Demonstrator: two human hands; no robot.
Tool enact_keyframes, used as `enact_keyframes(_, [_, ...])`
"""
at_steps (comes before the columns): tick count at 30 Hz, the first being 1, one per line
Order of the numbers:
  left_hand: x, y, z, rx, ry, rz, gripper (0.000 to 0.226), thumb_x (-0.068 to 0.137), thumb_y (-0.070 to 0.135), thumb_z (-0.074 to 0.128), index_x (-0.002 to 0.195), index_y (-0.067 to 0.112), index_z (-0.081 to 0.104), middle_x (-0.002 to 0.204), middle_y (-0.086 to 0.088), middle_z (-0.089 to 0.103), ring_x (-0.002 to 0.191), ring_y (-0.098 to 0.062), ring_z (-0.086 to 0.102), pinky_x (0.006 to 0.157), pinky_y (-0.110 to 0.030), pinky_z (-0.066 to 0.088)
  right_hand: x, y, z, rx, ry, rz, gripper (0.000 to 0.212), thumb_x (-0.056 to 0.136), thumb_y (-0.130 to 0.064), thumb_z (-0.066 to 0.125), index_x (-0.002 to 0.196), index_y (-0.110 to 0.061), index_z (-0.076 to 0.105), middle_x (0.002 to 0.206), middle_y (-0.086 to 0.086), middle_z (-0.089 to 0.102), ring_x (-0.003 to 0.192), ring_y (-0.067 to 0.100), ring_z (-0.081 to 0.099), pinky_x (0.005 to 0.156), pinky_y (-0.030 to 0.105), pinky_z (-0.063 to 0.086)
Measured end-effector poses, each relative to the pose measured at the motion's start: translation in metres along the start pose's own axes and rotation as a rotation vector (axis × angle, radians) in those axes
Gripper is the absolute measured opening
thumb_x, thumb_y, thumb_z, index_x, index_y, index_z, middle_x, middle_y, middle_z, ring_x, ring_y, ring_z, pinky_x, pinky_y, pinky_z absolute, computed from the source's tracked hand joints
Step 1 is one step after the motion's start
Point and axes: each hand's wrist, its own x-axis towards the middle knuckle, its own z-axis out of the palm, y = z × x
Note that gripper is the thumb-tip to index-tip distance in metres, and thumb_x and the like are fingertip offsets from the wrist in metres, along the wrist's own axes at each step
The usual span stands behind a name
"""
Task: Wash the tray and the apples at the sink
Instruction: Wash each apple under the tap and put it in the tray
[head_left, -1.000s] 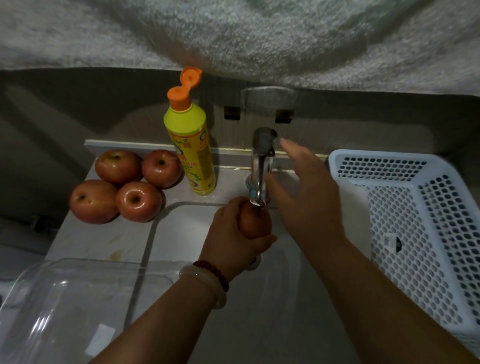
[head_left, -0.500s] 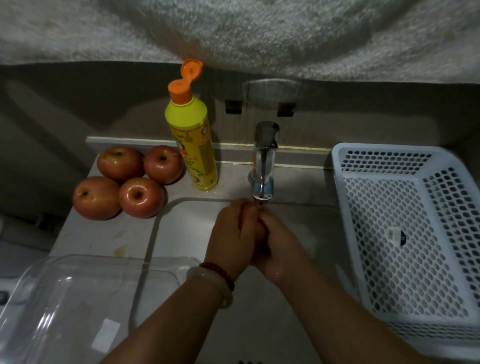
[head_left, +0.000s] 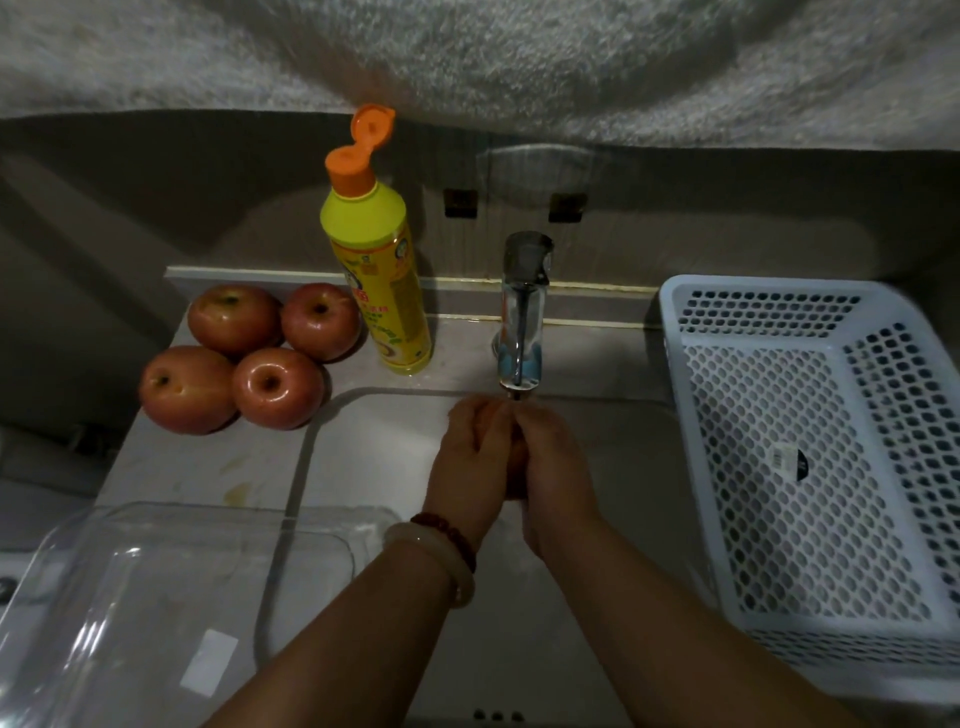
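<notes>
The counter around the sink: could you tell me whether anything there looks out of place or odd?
Two small things: the yellow detergent bottle stands with its orange flip cap left open, and a brownish stain marks the counter between the apples and the clear tray.

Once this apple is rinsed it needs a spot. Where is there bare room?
The white basket shows only bare mesh. Bare counter lies between the four apples and the clear tray. It is crowded by the apples and detergent bottle.

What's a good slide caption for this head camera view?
Both hands rub an apple under the faucet.
</notes>
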Motion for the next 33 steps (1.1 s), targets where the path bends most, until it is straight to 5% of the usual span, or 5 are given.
enact_keyframes(5, [-0.004,0.003,0.004,-0.002,0.055,0.078,0.032,0.104,0.018,0.034,0.090,0.037,0.056,0.090,0.018,0.062,0.079,0.014,0.059,0.068,-0.002,0.043,-0.003,0.007,0.003,-0.086,0.024,-0.128,0.016,0.095,-0.025,0.056,0.101,-0.018,0.069,0.096,0.004,0.072,0.091,0.018,0.069,0.068,0.027,0.054])
enact_keyframes(13, [0.002,-0.002,-0.001,-0.304,0.016,-0.254,0.032,0.085,0.043,0.064,0.101,0.017,0.067,0.093,-0.008,0.073,0.088,-0.023,0.070,0.067,-0.034,0.056,-0.005,0.013,-0.001,-0.386,0.102,-0.393,0.023,0.101,-0.024,0.048,0.102,-0.016,0.070,0.095,-0.001,0.071,0.090,0.009,0.066,0.082,0.028,0.055])
enact_keyframes(19, [0.008,-0.006,0.003,-0.342,0.220,-0.301,0.027,0.093,0.042,0.049,0.089,0.023,0.068,0.094,-0.005,0.072,0.091,-0.022,0.067,0.087,-0.043,0.054,0.001,0.002,0.003,0.074,-0.019,0.212,0.023,0.087,-0.038,0.063,0.103,-0.023,0.071,0.098,0.004,0.075,0.089,0.021,0.071,0.072,0.036,0.056])
enact_keyframes(26, [0.006,0.003,0.004,-0.251,0.106,-0.183,0.035,0.089,0.041,0.056,0.096,0.009,0.064,0.091,-0.011,0.072,0.083,-0.020,0.069,0.069,-0.032,0.056,-0.001,0.013,0.001,-0.383,0.017,-0.457,0.023,0.095,-0.038,0.044,0.097,-0.023,0.061,0.093,0.000,0.065,0.085,0.009,0.062,0.073,0.017,0.047])
enact_keyframes(33, [0.007,-0.005,0.003,-0.261,0.158,-0.203,0.025,0.083,0.046,0.060,0.099,0.027,0.063,0.097,0.000,0.070,0.090,-0.017,0.066,0.079,-0.037,0.056,0.004,-0.014,0.004,0.113,0.088,0.207,0.017,0.091,-0.028,0.058,0.085,-0.018,0.070,0.086,0.008,0.074,0.078,0.023,0.070,0.063,0.033,0.055])
